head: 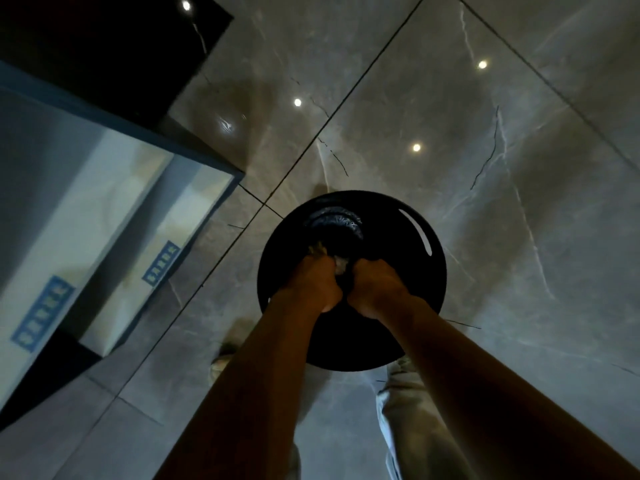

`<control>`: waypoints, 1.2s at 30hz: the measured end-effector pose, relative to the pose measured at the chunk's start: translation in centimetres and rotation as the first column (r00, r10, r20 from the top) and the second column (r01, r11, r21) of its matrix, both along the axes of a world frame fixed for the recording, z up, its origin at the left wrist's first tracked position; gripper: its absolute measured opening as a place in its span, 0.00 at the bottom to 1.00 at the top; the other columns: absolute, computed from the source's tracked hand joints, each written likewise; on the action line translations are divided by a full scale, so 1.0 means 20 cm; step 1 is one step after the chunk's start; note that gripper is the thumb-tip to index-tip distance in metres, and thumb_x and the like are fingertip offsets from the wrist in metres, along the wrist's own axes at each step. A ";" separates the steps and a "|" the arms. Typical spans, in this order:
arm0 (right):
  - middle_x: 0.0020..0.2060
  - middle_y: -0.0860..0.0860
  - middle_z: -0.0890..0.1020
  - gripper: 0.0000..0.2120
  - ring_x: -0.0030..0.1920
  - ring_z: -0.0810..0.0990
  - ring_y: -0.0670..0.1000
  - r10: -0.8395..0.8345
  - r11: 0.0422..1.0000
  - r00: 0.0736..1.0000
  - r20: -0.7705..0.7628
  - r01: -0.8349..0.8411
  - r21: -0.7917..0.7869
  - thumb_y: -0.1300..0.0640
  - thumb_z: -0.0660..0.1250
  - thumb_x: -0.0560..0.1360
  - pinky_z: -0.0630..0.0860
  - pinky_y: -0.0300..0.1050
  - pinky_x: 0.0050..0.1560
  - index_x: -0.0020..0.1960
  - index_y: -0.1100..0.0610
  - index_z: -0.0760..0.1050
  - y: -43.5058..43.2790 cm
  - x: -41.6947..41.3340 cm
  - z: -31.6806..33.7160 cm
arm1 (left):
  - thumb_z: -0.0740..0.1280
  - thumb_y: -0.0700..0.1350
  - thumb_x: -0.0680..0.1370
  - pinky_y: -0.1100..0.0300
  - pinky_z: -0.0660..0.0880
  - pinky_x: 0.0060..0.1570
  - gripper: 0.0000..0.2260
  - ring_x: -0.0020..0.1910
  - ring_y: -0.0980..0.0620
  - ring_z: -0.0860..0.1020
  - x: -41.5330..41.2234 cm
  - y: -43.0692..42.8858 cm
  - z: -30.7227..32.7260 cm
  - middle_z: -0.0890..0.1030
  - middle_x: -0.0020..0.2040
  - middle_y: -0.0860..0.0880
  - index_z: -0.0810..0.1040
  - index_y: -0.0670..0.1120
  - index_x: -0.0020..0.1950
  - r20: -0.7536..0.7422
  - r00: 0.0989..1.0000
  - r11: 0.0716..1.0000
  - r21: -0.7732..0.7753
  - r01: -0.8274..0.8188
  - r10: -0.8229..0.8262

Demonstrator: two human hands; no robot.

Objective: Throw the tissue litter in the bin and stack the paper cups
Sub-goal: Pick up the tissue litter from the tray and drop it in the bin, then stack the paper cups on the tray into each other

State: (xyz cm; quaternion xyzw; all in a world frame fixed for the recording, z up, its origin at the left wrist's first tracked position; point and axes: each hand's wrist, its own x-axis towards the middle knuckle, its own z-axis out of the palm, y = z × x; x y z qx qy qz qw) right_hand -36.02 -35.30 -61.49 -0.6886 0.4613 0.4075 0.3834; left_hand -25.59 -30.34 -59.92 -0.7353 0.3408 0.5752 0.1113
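A round black bin [408, 237] stands on the floor right below me, its dark opening toward the far side of the lid. My left hand [313, 284] and my right hand [375, 287] are held side by side over the bin, both with fingers curled. Crumpled white tissue [341, 266] shows between the two hands, and a brownish scrap of tissue [317, 249] sticks out past the left hand's fingers at the opening. No paper cups are in view.
The floor [485, 150] is glossy grey marble tile with dark joints and ceiling-light reflections. A white box-like unit with blue labels [86, 237] stands to the left, with a black surface [104, 46] behind it. My feet and light trousers [408, 410] are beneath the bin.
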 end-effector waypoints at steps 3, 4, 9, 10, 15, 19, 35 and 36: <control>0.57 0.59 0.81 0.15 0.58 0.80 0.61 0.055 0.998 0.998 0.019 -0.055 0.005 0.56 0.62 0.77 0.77 0.52 0.57 0.62 0.56 0.75 0.01 0.02 0.16 | 0.65 0.44 0.76 0.46 0.76 0.59 0.13 0.58 0.36 0.78 0.03 0.00 0.19 0.80 0.58 0.37 0.78 0.42 0.60 -0.022 0.999 0.996 -0.079 -0.032 0.030; 0.56 0.58 0.82 0.14 0.56 0.80 0.60 0.060 0.998 0.998 0.035 -0.060 0.000 0.56 0.61 0.77 0.77 0.51 0.56 0.61 0.57 0.76 0.02 0.03 0.23 | 0.65 0.45 0.76 0.46 0.77 0.58 0.13 0.57 0.36 0.78 0.04 0.01 0.26 0.80 0.58 0.37 0.79 0.43 0.59 -0.023 0.999 0.994 -0.102 -0.032 0.030; 0.50 0.58 0.83 0.11 0.51 0.82 0.59 0.033 0.999 0.995 0.089 -0.032 -0.016 0.55 0.60 0.78 0.78 0.49 0.50 0.55 0.57 0.77 0.07 0.07 0.63 | 0.64 0.47 0.78 0.46 0.77 0.58 0.16 0.58 0.37 0.78 0.14 0.07 0.63 0.79 0.60 0.39 0.76 0.46 0.65 -0.017 0.999 0.993 -0.116 0.031 -0.034; 0.50 0.57 0.83 0.11 0.51 0.82 0.58 0.027 1.000 0.995 0.096 -0.026 -0.017 0.55 0.61 0.78 0.79 0.50 0.51 0.55 0.57 0.77 0.10 0.08 0.72 | 0.63 0.47 0.78 0.47 0.77 0.56 0.16 0.57 0.38 0.78 0.15 0.10 0.71 0.79 0.60 0.39 0.76 0.46 0.65 -0.016 0.999 0.993 -0.113 0.043 -0.045; 0.52 0.56 0.84 0.14 0.52 0.82 0.56 0.019 1.000 0.989 0.147 -0.015 -0.028 0.52 0.64 0.78 0.79 0.47 0.51 0.60 0.58 0.76 0.24 0.08 1.12 | 0.61 0.48 0.79 0.48 0.77 0.57 0.14 0.56 0.40 0.79 0.14 0.28 1.08 0.81 0.58 0.41 0.77 0.47 0.62 0.002 1.000 0.996 -0.084 0.026 -0.026; 0.57 0.54 0.82 0.17 0.56 0.80 0.54 0.017 0.996 0.990 0.141 -0.005 -0.090 0.49 0.65 0.77 0.76 0.46 0.54 0.64 0.55 0.74 0.35 0.07 1.43 | 0.59 0.48 0.80 0.48 0.77 0.57 0.13 0.54 0.42 0.80 0.14 0.43 1.39 0.82 0.56 0.42 0.77 0.45 0.59 0.018 0.999 0.995 -0.099 0.031 -0.030; 0.65 0.58 0.76 0.27 0.63 0.75 0.57 -0.118 0.987 0.979 0.164 0.133 -0.089 0.43 0.68 0.74 0.72 0.49 0.62 0.69 0.53 0.70 0.85 -0.02 2.59 | 0.60 0.51 0.80 0.56 0.73 0.57 0.14 0.59 0.44 0.78 0.21 1.26 2.56 0.80 0.61 0.42 0.78 0.45 0.59 -0.007 0.980 0.966 -0.164 -0.199 0.200; 0.65 0.58 0.76 0.27 0.63 0.76 0.57 -0.110 0.988 0.980 0.164 0.126 -0.090 0.43 0.69 0.74 0.72 0.49 0.62 0.69 0.54 0.70 0.89 -0.04 2.64 | 0.60 0.51 0.79 0.55 0.73 0.59 0.15 0.60 0.44 0.78 0.22 1.34 2.60 0.80 0.62 0.43 0.78 0.46 0.60 -0.012 0.979 0.965 -0.163 -0.204 0.205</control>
